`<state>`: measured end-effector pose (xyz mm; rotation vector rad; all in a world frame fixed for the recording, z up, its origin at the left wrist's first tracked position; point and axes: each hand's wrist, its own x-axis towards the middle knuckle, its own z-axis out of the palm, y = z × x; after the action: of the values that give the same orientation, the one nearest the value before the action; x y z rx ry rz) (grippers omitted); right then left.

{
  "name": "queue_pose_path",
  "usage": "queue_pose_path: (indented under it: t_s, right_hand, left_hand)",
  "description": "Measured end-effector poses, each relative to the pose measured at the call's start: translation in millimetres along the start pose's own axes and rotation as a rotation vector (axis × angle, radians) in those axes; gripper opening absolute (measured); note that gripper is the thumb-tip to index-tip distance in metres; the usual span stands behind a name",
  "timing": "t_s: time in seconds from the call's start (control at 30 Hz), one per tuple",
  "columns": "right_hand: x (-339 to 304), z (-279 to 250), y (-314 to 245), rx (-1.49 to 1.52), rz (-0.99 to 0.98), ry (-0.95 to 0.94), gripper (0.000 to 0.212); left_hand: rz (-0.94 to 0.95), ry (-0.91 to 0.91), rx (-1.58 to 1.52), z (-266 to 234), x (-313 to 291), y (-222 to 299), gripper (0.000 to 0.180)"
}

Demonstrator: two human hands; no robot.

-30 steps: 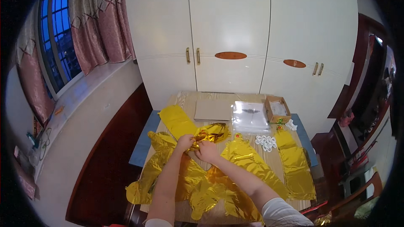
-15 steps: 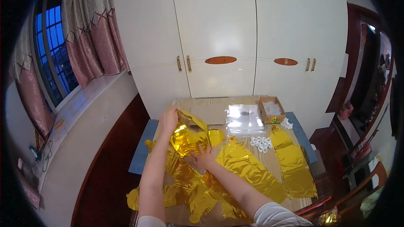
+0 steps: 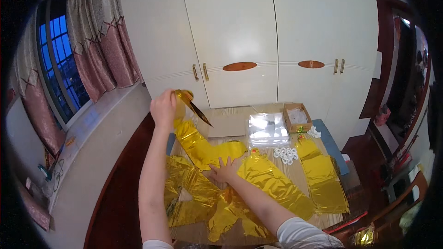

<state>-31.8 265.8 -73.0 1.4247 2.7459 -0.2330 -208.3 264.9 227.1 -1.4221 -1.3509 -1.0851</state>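
A flat gold foil balloon (image 3: pixel 190 144) stretches between my hands, its upper end lifted off the table and folded over. My left hand (image 3: pixel 163 107) is raised at the far left, fingers closed on that upper end. With fingers spread, my right hand (image 3: pixel 224 170) presses on the balloon's lower part against the table. Under and in front of it lie more crumpled gold foil balloons (image 3: pixel 226 207), partly hidden by my right forearm. Just right of my right hand is another flat pile of gold foil (image 3: pixel 277 186).
Further right lies a gold foil stack (image 3: pixel 325 180). Behind are white plastic rings (image 3: pixel 286 155), clear plastic sleeves (image 3: pixel 267 131) and a cardboard box (image 3: pixel 297 119) with clear plastic inside. A white cabinet (image 3: pixel 235 27) stands beyond the table (image 3: pixel 226 129).
My left hand has moved up and left, pulling the balloon's upper end higher and drawing its lower part straighter. My right hand has stayed pressed in place.
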Motion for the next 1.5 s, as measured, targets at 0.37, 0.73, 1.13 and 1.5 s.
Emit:
queue_pose_path:
  t_s: [0.37,0.73,1.13,1.5]
  right_hand:
    - [-40.3,-27.4,11.9,1.187,0.052,0.640,0.112]
    - [-224.2,-141.1,161.5,0.370,-0.285,0.744,0.082]
    - [-231.6,-180.5,186.9,0.412,-0.239,0.853,0.016]
    - [-393.1,-120.9,173.1,0.117,-0.229,0.842,0.043]
  left_hand:
    - [0.477,-0.188,-0.122,-106.9,-51.8,110.5,0.009]
    - [0.643,-0.304,-0.427,-125.9,-103.1,150.2,0.009]
    - [0.689,-0.399,-0.297,-56.7,-66.7,151.0,0.014]
    - [0.753,-0.279,-0.543,-175.8,-167.7,211.7,0.010]
